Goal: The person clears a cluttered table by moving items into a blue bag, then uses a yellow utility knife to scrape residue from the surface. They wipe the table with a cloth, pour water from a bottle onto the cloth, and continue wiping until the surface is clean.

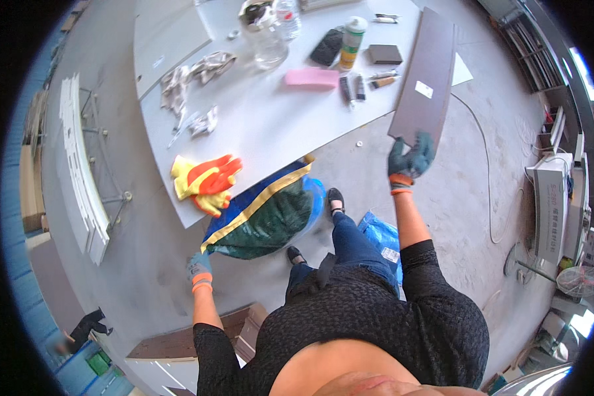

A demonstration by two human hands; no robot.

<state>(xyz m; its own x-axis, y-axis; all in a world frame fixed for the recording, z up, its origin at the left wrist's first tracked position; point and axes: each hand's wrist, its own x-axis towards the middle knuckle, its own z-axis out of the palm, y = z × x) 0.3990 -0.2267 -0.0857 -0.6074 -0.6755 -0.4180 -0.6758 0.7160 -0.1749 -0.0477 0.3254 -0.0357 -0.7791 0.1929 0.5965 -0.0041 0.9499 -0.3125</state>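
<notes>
My right hand [410, 158], in a dark green glove with an orange cuff, is closed on the near end of a long dark brown panel [427, 63]. The panel slants away along the table's right edge and bears a white label. Low on the left, my left hand [198, 267], in a grey-blue glove with an orange cuff, is closed at the corner of a green and blue bag [270, 221] with a yellow edge strip. The bag hangs by the table's near edge. Its far corner meets that edge. The left fingertips are small and partly hidden.
On the white table [257, 125] lie yellow-orange gloves [206, 181], a pink block [311, 79], a sealant cartridge [352, 43], a clear jug [265, 43], rags and small tubes. A white rack [84, 171] stands left. A blue bag [381, 237] lies beside my legs; a cable [487, 152] crosses the right floor.
</notes>
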